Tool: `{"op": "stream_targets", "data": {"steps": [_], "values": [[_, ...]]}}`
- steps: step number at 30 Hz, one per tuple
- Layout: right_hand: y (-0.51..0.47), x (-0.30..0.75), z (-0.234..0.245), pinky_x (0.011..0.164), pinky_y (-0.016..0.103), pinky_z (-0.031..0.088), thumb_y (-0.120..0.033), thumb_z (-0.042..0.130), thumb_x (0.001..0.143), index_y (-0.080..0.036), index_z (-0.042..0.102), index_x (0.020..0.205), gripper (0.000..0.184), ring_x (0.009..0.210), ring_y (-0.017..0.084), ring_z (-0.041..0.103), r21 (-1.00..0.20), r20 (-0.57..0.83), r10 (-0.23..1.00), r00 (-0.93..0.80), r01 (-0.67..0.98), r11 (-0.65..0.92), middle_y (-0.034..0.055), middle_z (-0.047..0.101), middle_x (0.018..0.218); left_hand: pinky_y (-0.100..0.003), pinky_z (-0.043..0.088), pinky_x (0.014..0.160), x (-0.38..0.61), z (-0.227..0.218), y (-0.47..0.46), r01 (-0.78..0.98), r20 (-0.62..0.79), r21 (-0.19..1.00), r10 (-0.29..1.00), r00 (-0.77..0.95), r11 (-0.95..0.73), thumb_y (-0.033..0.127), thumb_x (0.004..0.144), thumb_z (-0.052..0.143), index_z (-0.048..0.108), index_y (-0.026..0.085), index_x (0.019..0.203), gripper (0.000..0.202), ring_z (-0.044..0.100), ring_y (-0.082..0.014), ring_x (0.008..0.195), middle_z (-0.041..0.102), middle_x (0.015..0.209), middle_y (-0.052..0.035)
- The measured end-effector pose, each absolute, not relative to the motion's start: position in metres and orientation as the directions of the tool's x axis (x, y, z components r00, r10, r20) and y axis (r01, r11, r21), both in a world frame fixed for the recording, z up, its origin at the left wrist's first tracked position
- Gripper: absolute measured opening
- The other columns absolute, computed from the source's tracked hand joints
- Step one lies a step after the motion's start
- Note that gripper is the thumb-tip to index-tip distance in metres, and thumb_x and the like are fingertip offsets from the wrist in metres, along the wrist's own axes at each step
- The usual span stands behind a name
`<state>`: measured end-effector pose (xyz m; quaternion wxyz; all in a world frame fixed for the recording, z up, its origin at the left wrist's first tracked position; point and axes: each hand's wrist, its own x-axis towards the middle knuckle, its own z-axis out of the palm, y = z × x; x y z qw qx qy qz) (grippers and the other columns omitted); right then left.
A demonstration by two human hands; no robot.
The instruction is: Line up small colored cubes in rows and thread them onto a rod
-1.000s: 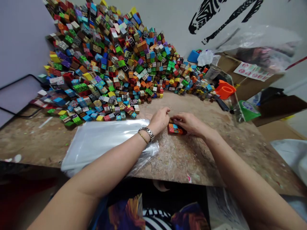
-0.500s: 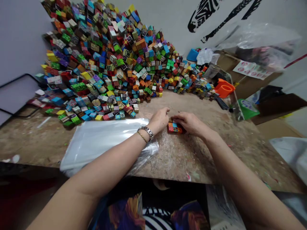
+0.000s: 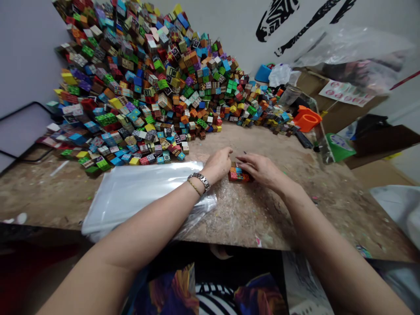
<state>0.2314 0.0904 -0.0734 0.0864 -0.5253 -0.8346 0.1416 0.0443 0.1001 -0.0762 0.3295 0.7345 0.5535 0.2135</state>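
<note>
A small cluster of printed cubes, red, orange and blue on top, rests on the worn tabletop between my two hands. Along its left side, my left hand is closed with curled fingers, its wrist in a metal watch and a thin bracelet. My right hand has its fingers pressed together over the top and right side of the cluster, partly hiding it. Clear plastic bags lie flat in a stack under my left forearm.
A tall pile of colourful cubes leans against the wall at the back left. Rightward stand an orange plastic piece, a green piece and cardboard boxes. The table's front edge runs below my forearms.
My right fingers have shifted slightly on the cube cluster, and a pale patch shows at its far edge. The left hand stays almost still.
</note>
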Motion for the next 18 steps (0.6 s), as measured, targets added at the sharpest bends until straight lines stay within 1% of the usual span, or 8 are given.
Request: {"op": "stream_targets", "data": {"steps": [2, 4, 6, 7, 12, 18], "values": [[0.086, 0.236, -0.073, 0.102, 0.045, 0.049, -0.042, 0.055, 0.097, -0.016, 0.061, 0.137, 0.048, 0.120, 0.031, 0.061, -0.328, 0.031, 0.895, -0.445, 0.841, 0.430, 0.0167, 0.065, 0.133, -0.034, 0.047, 0.105, 0.045, -0.076, 0.100, 0.671, -0.045, 0.720, 0.954, 0.298, -0.176, 0.009, 0.092, 0.044, 0.061, 0.011, 0.132, 0.044, 0.062, -0.0242, 0.120, 0.068, 0.127, -0.0139], [0.081, 0.239, -0.073, 0.105, 0.048, 0.046, -0.050, 0.064, 0.090, -0.014, 0.056, 0.141, 0.063, 0.127, 0.035, 0.056, -0.311, 0.028, 0.878, -0.478, 0.830, 0.462, 0.0187, 0.060, 0.138, -0.034, 0.047, 0.105, 0.045, -0.076, 0.099, 0.671, -0.031, 0.717, 0.952, 0.305, -0.191, 0.008, 0.092, 0.043, 0.060, 0.010, 0.133, 0.045, 0.062, -0.0246, 0.120, 0.067, 0.128, -0.0141], [0.078, 0.240, -0.074, 0.105, 0.051, 0.046, -0.053, 0.071, 0.084, -0.013, 0.054, 0.142, 0.073, 0.128, 0.036, 0.055, -0.289, -0.004, 0.863, -0.505, 0.827, 0.483, 0.0204, 0.059, 0.139, -0.035, 0.047, 0.106, 0.045, -0.075, 0.099, 0.677, -0.026, 0.708, 0.951, 0.308, -0.200, 0.008, 0.092, 0.042, 0.060, 0.010, 0.134, 0.045, 0.062, -0.0249, 0.121, 0.067, 0.129, -0.0143], [0.076, 0.239, -0.074, 0.104, 0.051, 0.046, -0.054, 0.072, 0.083, -0.013, 0.054, 0.142, 0.074, 0.127, 0.037, 0.055, -0.280, -0.017, 0.859, -0.512, 0.827, 0.487, 0.0207, 0.059, 0.139, -0.035, 0.046, 0.106, 0.045, -0.074, 0.098, 0.683, -0.029, 0.703, 0.951, 0.308, -0.200, 0.008, 0.093, 0.042, 0.059, 0.010, 0.134, 0.045, 0.062, -0.0250, 0.121, 0.067, 0.129, -0.0143], [0.072, 0.237, -0.079, 0.101, 0.052, 0.048, -0.056, 0.070, 0.085, -0.018, 0.058, 0.136, 0.064, 0.122, 0.036, 0.057, -0.249, -0.004, 0.856, -0.516, 0.830, 0.499, 0.0181, 0.061, 0.134, -0.034, 0.047, 0.105, 0.045, -0.072, 0.097, 0.695, -0.048, 0.689, 0.944, 0.326, -0.205, 0.009, 0.092, 0.044, 0.058, 0.011, 0.136, 0.046, 0.062, -0.0243, 0.120, 0.068, 0.127, -0.0132], [0.072, 0.235, -0.081, 0.096, 0.051, 0.050, -0.054, 0.064, 0.090, -0.018, 0.062, 0.129, 0.053, 0.113, 0.035, 0.061, -0.259, 0.040, 0.842, -0.538, 0.808, 0.529, 0.0169, 0.066, 0.123, -0.034, 0.047, 0.104, 0.044, -0.072, 0.096, 0.693, -0.056, 0.688, 0.936, 0.347, -0.216, 0.010, 0.091, 0.044, 0.055, 0.010, 0.138, 0.048, 0.063, -0.0242, 0.118, 0.068, 0.126, -0.0142]]}}
